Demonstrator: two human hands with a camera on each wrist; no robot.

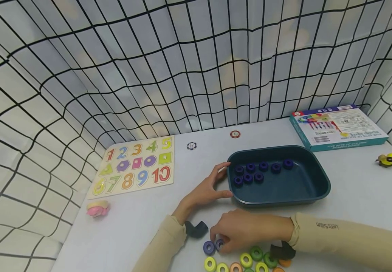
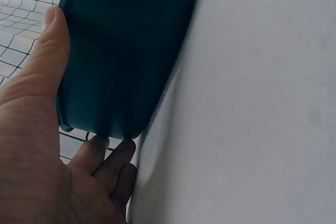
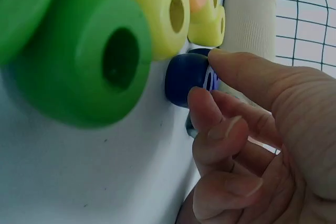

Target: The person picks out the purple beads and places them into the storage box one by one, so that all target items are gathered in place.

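Observation:
A dark teal tray (image 1: 298,185) stands on the white table, with several dark purple rings (image 1: 258,177) grouped in its left half. My left hand (image 1: 204,192) grips the tray's left end, thumb and fingers spread around it; in the left wrist view the thumb lies along one side wall (image 2: 105,51). In front of the tray, my right hand (image 1: 240,228) pinches a purple ring (image 1: 219,244) between thumb and index finger, at table level. Another purple ring (image 1: 209,248) sits just left of it. The right wrist view shows the pinched ring (image 3: 184,80) near the fingertips.
Yellow rings (image 1: 210,263), green rings (image 1: 256,253) and orange rings (image 1: 285,262) lie at the near edge. A number puzzle board (image 1: 131,166) and pink toy (image 1: 98,208) are left. Poker chips (image 1: 235,134), a box (image 1: 338,126) and a yellow toy (image 1: 388,160) stand farther back.

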